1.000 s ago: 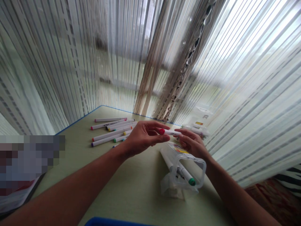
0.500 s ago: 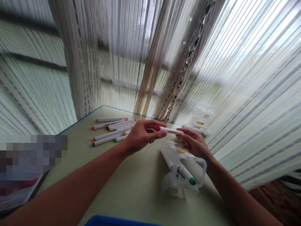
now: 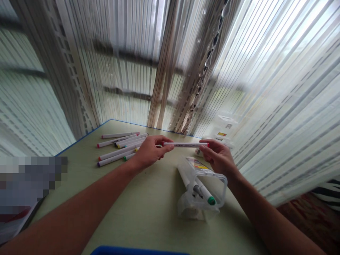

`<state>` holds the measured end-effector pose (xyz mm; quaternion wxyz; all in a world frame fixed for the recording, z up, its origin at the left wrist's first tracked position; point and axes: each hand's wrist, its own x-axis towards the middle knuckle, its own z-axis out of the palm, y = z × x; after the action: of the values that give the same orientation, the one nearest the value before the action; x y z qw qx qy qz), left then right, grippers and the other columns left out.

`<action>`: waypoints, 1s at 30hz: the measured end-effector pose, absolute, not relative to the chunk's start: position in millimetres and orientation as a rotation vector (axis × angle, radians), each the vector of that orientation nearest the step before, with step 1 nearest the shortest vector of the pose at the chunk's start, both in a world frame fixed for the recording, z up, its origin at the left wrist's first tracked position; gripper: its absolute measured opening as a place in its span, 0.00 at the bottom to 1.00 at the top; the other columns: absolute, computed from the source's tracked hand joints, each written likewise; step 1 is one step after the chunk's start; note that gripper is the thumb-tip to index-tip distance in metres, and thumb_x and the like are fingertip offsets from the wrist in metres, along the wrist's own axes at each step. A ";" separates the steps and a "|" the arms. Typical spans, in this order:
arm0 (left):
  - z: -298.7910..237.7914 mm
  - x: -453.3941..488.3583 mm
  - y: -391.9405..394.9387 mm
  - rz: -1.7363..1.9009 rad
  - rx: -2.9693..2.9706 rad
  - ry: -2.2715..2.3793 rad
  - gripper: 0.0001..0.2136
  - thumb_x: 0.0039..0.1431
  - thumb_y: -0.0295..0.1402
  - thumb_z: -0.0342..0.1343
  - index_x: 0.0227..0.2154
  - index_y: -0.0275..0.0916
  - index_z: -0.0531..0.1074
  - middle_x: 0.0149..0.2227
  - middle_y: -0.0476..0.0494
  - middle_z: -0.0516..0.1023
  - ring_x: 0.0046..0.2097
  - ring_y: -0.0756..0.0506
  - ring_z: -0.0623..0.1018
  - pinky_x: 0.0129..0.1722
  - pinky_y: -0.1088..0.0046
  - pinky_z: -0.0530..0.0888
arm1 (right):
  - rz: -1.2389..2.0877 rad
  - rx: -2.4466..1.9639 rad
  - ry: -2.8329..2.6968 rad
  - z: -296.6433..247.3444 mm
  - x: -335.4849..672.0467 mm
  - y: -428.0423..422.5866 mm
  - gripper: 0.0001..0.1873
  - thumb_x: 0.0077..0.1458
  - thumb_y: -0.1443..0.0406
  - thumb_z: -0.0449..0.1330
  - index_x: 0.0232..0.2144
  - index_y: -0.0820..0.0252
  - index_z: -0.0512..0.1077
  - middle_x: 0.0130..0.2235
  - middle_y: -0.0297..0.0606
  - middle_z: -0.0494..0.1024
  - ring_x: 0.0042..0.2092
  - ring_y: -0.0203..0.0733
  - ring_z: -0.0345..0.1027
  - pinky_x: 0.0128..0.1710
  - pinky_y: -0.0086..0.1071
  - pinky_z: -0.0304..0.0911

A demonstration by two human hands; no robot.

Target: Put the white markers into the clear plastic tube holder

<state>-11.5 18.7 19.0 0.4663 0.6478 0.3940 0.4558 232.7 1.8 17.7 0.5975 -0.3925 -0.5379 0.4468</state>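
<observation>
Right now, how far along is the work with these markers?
Looks done: at least two markers lie in the clear case. In hand: left hand and right hand hold one red-ended marker level between them. Remaining: a cluster of loose markers on the table.

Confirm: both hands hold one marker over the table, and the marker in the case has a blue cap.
The cap in the case is green, not blue, per the head view. The left hand and right hand do hold one marker over the table.
</observation>
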 end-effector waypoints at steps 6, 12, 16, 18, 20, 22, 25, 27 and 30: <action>11.8 -11.8 22.1 0.954 1.688 1.007 0.17 0.53 0.42 0.63 0.40 0.33 0.77 0.24 0.50 0.72 0.23 0.52 0.69 0.20 0.78 0.65 | 1.072 -0.848 -1.303 22.0 231.3 -4.2 0.14 0.41 0.65 0.75 0.34 0.57 0.81 0.24 0.30 0.74 0.23 0.28 0.59 0.19 0.23 0.52; 5.0 -11.9 25.9 0.861 1.800 1.023 0.17 0.56 0.44 0.60 0.41 0.36 0.76 0.27 0.49 0.73 0.24 0.51 0.71 0.21 0.76 0.67 | 1.081 -0.810 -1.377 25.2 228.3 -9.4 0.16 0.39 0.66 0.75 0.35 0.55 0.82 0.30 0.34 0.80 0.31 0.34 0.71 0.32 0.29 0.70; 5.5 -11.3 25.1 0.839 1.814 1.014 0.17 0.56 0.45 0.59 0.41 0.37 0.75 0.28 0.49 0.73 0.25 0.50 0.72 0.22 0.75 0.68 | 1.093 -0.805 -1.397 26.9 228.0 -10.6 0.16 0.39 0.66 0.75 0.35 0.55 0.82 0.29 0.33 0.79 0.30 0.33 0.71 0.32 0.29 0.70; 6.3 -11.2 24.7 0.842 1.822 1.016 0.17 0.56 0.45 0.58 0.41 0.37 0.75 0.29 0.49 0.73 0.25 0.50 0.72 0.23 0.75 0.69 | 1.095 -0.799 -1.402 27.1 228.2 -10.5 0.16 0.39 0.66 0.75 0.35 0.55 0.82 0.29 0.33 0.79 0.30 0.33 0.70 0.32 0.29 0.69; 6.8 -11.4 24.6 0.848 1.829 1.014 0.17 0.57 0.45 0.58 0.41 0.37 0.75 0.30 0.48 0.73 0.25 0.51 0.72 0.23 0.75 0.69 | 1.092 -0.800 -1.402 26.9 228.4 -10.2 0.16 0.40 0.66 0.75 0.35 0.55 0.82 0.29 0.33 0.79 0.30 0.33 0.70 0.33 0.29 0.69; 6.7 -11.8 25.0 0.856 1.835 1.014 0.17 0.57 0.45 0.58 0.41 0.37 0.75 0.30 0.48 0.73 0.25 0.51 0.72 0.23 0.75 0.68 | 1.083 -0.811 -1.390 26.4 228.6 -9.2 0.15 0.40 0.65 0.75 0.35 0.55 0.82 0.30 0.33 0.79 0.30 0.32 0.70 0.32 0.28 0.68; 6.6 -12.4 25.2 0.887 1.836 1.022 0.16 0.57 0.45 0.58 0.40 0.36 0.75 0.30 0.47 0.74 0.24 0.51 0.71 0.22 0.76 0.67 | 1.052 -0.856 -1.344 24.5 230.1 -5.8 0.14 0.42 0.64 0.74 0.35 0.57 0.81 0.29 0.33 0.78 0.26 0.29 0.64 0.25 0.26 0.61; 7.4 -12.5 24.7 0.923 1.826 1.020 0.16 0.57 0.45 0.58 0.39 0.36 0.75 0.30 0.47 0.74 0.24 0.52 0.70 0.21 0.77 0.66 | 1.036 -0.894 -1.319 22.4 232.0 -2.2 0.14 0.44 0.62 0.73 0.36 0.59 0.81 0.26 0.32 0.75 0.22 0.27 0.57 0.19 0.25 0.51; 10.6 -12.0 22.5 0.990 1.793 0.993 0.17 0.56 0.45 0.60 0.38 0.35 0.76 0.31 0.47 0.73 0.23 0.53 0.69 0.20 0.78 0.64 | 1.031 -0.917 -1.310 18.9 235.1 3.2 0.14 0.45 0.61 0.72 0.35 0.60 0.80 0.23 0.31 0.72 0.21 0.27 0.51 0.18 0.25 0.43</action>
<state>-12.0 22.5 10.6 0.4195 0.7151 0.3960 0.3948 235.1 3.2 18.9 0.5807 -0.3925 -0.5605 0.4410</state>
